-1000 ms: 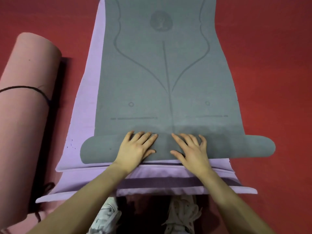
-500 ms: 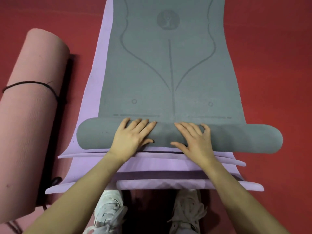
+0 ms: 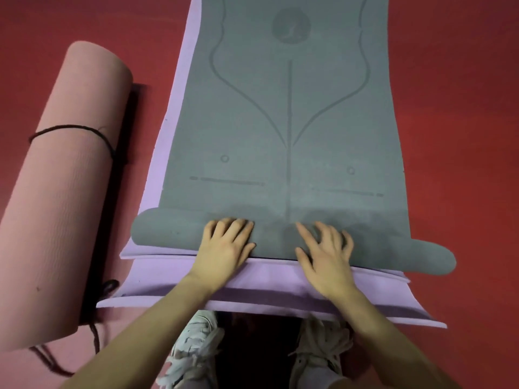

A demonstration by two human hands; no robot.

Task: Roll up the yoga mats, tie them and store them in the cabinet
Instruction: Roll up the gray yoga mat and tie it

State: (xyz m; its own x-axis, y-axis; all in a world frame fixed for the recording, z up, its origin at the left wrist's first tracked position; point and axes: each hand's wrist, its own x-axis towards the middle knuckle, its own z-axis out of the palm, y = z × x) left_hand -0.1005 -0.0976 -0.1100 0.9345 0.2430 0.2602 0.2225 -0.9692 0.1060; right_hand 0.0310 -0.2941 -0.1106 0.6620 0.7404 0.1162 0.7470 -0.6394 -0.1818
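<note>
Both hands, left hand (image 3: 224, 249) and right hand (image 3: 327, 258), press flat on grey mat's roll (image 3: 174, 231).

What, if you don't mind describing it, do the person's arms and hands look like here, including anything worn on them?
Both forearms are bare as far as the frame shows: no sleeves, and no watch or bracelet at the wrists. The left hand and the right hand are ungloved, with no rings that I can make out. Fingernails look short and unpainted, though they are too small to be sure.

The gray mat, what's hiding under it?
Under the gray mat lie purple mats, peeking out along its left side and stacked near edge. Both hands press its rolled end. Anything beneath the middle is covered.
</note>
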